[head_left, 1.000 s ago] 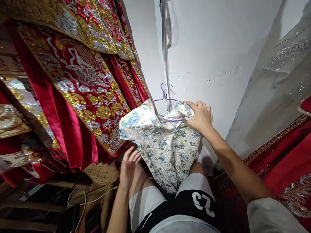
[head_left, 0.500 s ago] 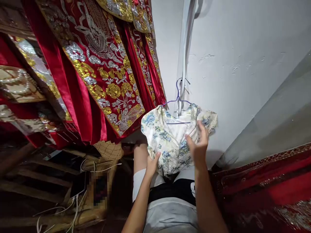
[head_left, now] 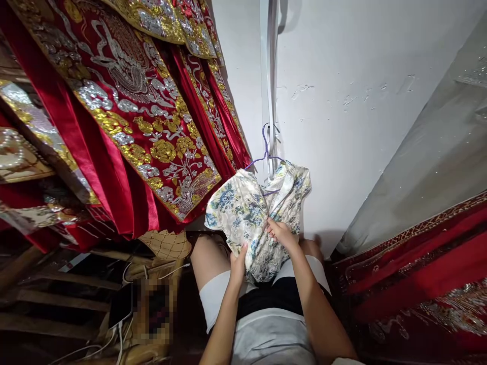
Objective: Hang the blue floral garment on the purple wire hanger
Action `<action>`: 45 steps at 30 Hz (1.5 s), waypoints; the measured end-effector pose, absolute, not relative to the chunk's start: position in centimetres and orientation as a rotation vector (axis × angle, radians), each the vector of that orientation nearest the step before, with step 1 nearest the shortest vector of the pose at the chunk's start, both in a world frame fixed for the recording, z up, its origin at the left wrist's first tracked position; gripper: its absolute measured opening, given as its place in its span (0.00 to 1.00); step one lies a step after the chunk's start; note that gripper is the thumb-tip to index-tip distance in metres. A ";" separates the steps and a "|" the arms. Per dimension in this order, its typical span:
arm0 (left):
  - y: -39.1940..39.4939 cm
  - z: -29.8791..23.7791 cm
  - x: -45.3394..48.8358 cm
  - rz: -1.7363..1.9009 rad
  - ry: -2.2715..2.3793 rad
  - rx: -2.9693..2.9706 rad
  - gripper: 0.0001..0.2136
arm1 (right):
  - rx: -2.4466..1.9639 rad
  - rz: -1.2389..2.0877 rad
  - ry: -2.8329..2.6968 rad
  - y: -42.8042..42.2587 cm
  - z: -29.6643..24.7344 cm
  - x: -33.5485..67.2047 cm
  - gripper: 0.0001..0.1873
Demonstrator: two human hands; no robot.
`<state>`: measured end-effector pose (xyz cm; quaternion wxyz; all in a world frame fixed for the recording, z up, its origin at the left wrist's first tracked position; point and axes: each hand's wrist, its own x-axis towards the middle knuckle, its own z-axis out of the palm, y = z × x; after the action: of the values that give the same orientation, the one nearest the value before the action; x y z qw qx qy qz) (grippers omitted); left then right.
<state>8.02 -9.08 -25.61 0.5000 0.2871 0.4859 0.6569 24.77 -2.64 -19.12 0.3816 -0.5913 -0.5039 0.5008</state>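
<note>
A small short-sleeved floral blouse [head_left: 243, 213], white with blue and yellow-green flowers, hangs on a purple hanger [head_left: 265, 153] in front of me. The hanger's hook sits at a pale strip on the wall. My left hand [head_left: 238, 261] grips the lower left side of the blouse, thumb on top and the other fingers hidden behind the cloth. My right hand [head_left: 281, 234] pinches the blouse's front edge near the middle, just below the neckline.
Red satin costumes with gold and silver sequins [head_left: 163, 152] hang at the left. Below them a wooden rack [head_left: 64, 299] bears a phone [head_left: 120, 304] and white cables. A white wall [head_left: 335, 132] rises ahead. Red embroidered cloth [head_left: 418, 284] lies at the lower right.
My right hand has moved from the blouse's right shoulder area to its front middle and closed there. The blouse now hangs flatter, its left sleeve spread out. The view has shifted slightly right.
</note>
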 end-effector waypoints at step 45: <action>-7.7 -22.4 14.4 1.294 1.140 1.702 0.12 | -0.804 0.950 -1.149 -3.2 -2.3 26.1 0.19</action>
<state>14.44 -7.73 -22.43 0.3515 0.6577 0.4406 0.4998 26.07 -3.18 -2.27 0.6622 -0.3558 -0.5081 0.4203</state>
